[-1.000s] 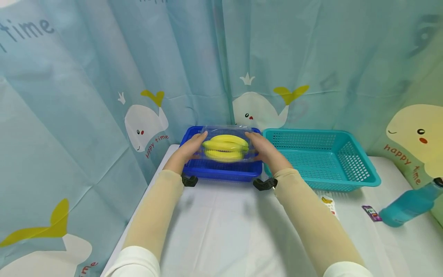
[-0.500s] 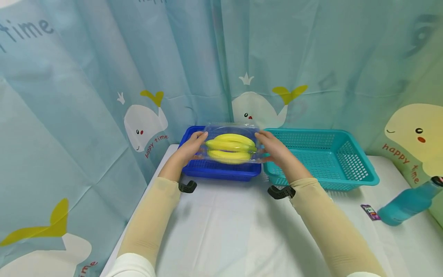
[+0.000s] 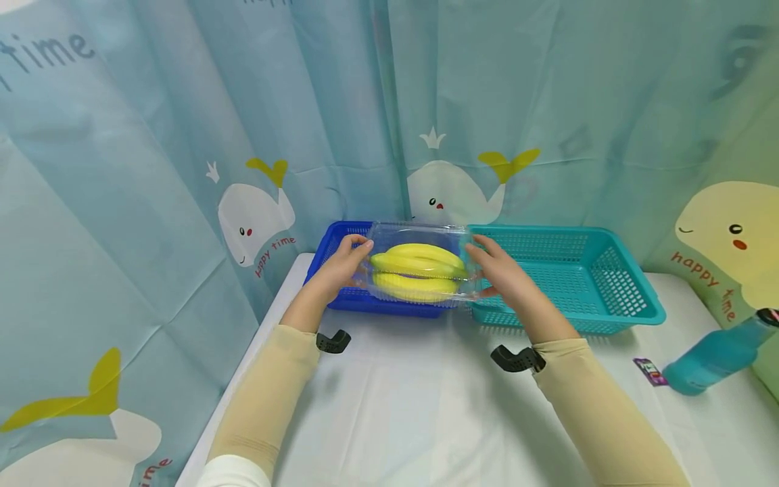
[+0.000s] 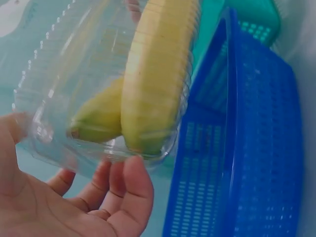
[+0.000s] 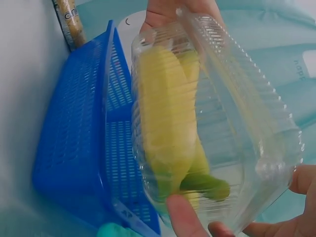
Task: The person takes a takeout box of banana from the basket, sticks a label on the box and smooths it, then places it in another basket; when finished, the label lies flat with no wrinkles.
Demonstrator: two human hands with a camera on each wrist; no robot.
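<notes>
Transparent plastic forms the box [image 3: 426,235], with yellow bananas [image 3: 420,266] inside; it is held higher than the blue basket [image 3: 389,308]. The left hand [image 3: 343,266] and the right hand [image 3: 504,269] grip its two ends between thumb and fingers. Right of the blue basket stands the teal basket [image 3: 562,277].

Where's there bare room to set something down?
White cloth lies bare between the left sleeve and right sleeve, before the blue basket; another patch between right sleeve and purple packet. Crowded: the back, with the teal basket and held clear box, and around the bottle.
</notes>
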